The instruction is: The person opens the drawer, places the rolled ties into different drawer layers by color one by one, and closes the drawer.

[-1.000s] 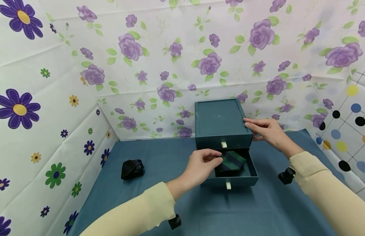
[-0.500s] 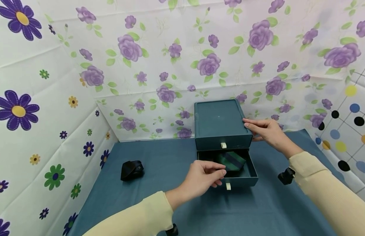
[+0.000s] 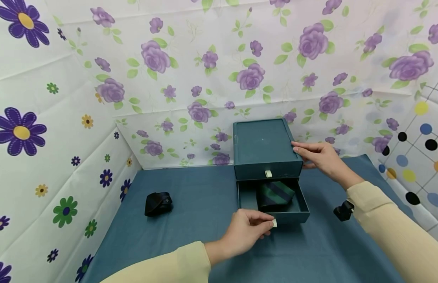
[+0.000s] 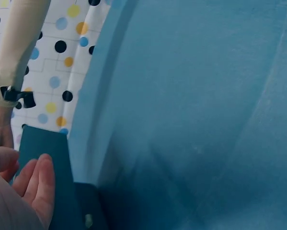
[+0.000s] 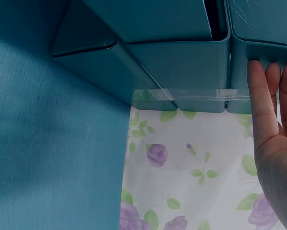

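A dark teal drawer box [image 3: 263, 141] stands at the back, its upper drawer closed and the drawer beneath [image 3: 293, 217] pulled out. My left hand [image 3: 245, 232] is at the front of that open drawer, thumb and index finger pinching its small cream pull tab [image 3: 275, 223]. Inside lies a rolled green-and-navy striped necktie [image 3: 276, 193]. My right hand [image 3: 319, 157] steadies the box's right side, thumb near the top edge; in the right wrist view its straight fingers [image 5: 262, 105] press the side wall. The left wrist view shows the left hand [image 4: 26, 191] with fingers before a teal panel.
A dark rolled-up strip of cloth [image 3: 158, 203] lies on the blue tablecloth [image 3: 190, 184] at left. The right wrist view shows another teal tier [image 5: 95, 72] below the open drawer, and clear tape [image 5: 200, 96] across the stack. Flowered sheets [image 3: 190, 78] rise behind and beside the table.
My left hand has let go of the striped necktie in the drawer, drawn back toward me and down, and taken hold of the pull tab. The right hand stays put.
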Demonstrator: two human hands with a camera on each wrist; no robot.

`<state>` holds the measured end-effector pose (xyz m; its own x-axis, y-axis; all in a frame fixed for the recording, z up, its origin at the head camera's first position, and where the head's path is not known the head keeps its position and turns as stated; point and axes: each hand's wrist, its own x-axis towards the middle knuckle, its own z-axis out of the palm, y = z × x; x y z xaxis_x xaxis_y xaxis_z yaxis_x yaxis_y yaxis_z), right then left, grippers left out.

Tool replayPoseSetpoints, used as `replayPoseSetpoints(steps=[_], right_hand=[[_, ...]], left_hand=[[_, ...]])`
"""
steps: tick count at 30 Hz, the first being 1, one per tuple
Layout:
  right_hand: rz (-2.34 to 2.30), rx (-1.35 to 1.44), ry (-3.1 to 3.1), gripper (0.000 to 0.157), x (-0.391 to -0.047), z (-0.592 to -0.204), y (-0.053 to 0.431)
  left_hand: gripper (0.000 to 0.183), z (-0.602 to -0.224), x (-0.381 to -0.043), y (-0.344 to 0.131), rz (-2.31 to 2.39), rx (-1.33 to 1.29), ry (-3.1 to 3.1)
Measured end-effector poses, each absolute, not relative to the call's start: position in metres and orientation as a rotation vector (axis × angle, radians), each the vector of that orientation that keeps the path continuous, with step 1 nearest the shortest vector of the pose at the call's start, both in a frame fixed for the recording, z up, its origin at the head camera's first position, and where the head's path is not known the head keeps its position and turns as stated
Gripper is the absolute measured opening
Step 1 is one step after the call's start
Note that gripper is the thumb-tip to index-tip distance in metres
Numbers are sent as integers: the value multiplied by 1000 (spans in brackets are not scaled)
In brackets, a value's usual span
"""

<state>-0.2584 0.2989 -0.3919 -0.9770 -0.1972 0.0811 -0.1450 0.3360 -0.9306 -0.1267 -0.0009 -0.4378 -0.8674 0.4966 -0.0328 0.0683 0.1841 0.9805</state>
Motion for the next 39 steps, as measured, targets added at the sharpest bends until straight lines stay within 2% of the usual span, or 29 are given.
replayPoseSetpoints(steps=[22,39], right_hand=[[-1748,-314,2532,45,-258,-391,299],[-1725,-303,2544,45,-259,-392,298]], left_hand=[[29,-466,-119,6,1801,455,2035],[19,-470,-121,15,1904,338,2027]])
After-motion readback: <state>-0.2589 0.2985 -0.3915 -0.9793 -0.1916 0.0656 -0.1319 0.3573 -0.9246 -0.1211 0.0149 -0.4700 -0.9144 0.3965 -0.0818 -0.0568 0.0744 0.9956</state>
